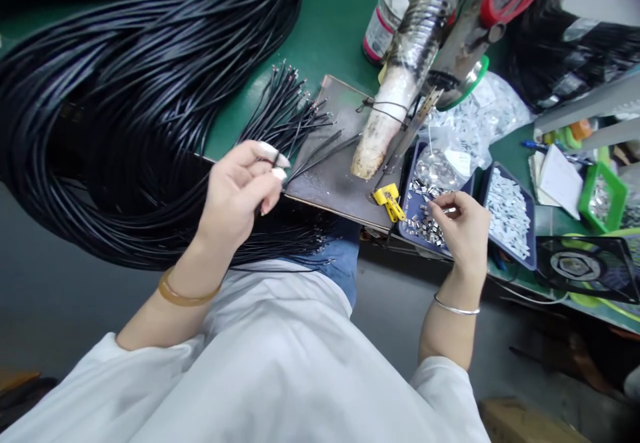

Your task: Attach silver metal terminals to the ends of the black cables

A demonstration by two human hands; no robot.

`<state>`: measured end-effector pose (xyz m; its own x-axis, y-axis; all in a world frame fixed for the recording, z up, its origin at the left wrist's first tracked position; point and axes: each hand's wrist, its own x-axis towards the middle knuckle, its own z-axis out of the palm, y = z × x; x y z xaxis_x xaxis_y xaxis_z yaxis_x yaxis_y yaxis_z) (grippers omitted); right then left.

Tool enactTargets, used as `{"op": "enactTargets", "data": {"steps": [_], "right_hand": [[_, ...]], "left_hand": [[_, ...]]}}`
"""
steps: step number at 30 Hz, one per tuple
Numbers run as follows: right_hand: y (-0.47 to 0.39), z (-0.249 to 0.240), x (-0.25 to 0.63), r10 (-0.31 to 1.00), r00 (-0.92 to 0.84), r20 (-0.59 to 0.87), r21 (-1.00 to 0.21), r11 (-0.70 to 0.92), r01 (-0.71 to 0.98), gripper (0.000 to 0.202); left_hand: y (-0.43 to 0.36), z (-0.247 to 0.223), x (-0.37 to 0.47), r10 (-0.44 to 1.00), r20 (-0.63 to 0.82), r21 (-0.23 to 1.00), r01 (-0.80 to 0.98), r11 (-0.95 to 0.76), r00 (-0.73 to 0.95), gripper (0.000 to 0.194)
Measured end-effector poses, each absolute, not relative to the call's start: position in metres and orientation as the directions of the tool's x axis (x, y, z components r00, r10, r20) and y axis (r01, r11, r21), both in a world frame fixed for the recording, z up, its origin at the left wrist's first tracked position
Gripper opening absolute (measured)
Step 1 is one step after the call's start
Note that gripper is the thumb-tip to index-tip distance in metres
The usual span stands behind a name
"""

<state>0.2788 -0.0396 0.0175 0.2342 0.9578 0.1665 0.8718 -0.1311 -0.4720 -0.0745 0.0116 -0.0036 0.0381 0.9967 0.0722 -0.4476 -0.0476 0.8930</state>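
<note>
Between thumb and index finger, both with white covers on their tips, my left hand [237, 193] pinches a thin black cable [277, 157]. Just beyond it, a bundle of black cables [280, 113] spreads its stripped ends over the bench. My right hand [463, 226] reaches into a blue tray [407, 230], its thumb and fingertips closed together among small shiny metal pieces [431, 226]. What sits between those fingertips is too small to make out. A clear plastic bag [443, 163] lies at the far end of that tray.
A large coil of black cable [150, 50] covers the left. A taped hose nozzle [377, 126] hangs over a brown board [330, 183], near a yellow clip [390, 202]. A tray of pale pieces [509, 213] stands right, a jar with a white brush [383, 26] behind.
</note>
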Motion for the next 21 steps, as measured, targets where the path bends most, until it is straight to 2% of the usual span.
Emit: {"op": "enactTargets", "data": {"steps": [2, 4, 7, 9, 12, 15, 18, 21], "right_hand": [[-0.042, 0.018, 0.276, 0.973, 0.163, 0.163, -0.438, -0.077, 0.896, 0.008], [-0.042, 0.019, 0.273, 0.985, 0.107, 0.136, -0.373, -0.049, 0.926, 0.007], [-0.037, 0.020, 0.271, 0.990, 0.086, 0.107, -0.251, -0.057, 0.966, 0.008], [-0.032, 0.020, 0.273, 0.992, 0.099, 0.081, -0.239, -0.077, 0.968, 0.008], [-0.028, 0.018, 0.277, 0.992, 0.123, 0.020, -0.342, -0.109, 0.933, 0.008], [-0.030, 0.013, 0.276, 0.989, 0.146, 0.029, -0.398, -0.123, 0.909, 0.008], [-0.037, 0.008, 0.265, 0.966, 0.185, 0.181, -0.367, -0.108, 0.924, 0.011], [-0.047, 0.008, 0.247, 0.881, 0.266, 0.393, -0.462, -0.061, 0.885, 0.013]], "left_hand": [[0.008, 0.010, -0.069, 0.953, 0.077, 0.926, -0.374, 0.040, 0.294, 0.018], [0.001, 0.025, -0.058, 0.844, 0.032, 0.962, -0.245, 0.119, 0.535, 0.015], [-0.013, 0.037, -0.032, 0.604, -0.046, 0.964, -0.123, 0.234, 0.796, 0.020], [-0.021, 0.032, -0.012, 0.474, -0.106, 0.942, -0.064, 0.328, 0.874, 0.023], [-0.030, 0.011, 0.013, 0.591, -0.190, 0.898, -0.105, 0.428, 0.784, 0.017], [-0.031, -0.009, 0.021, 0.794, -0.232, 0.890, -0.207, 0.407, 0.562, 0.015], [-0.027, -0.014, 0.017, 0.857, -0.258, 0.881, -0.257, 0.398, 0.446, 0.017], [-0.024, -0.012, 0.013, 0.862, -0.253, 0.871, -0.285, 0.401, 0.439, 0.019]]}}
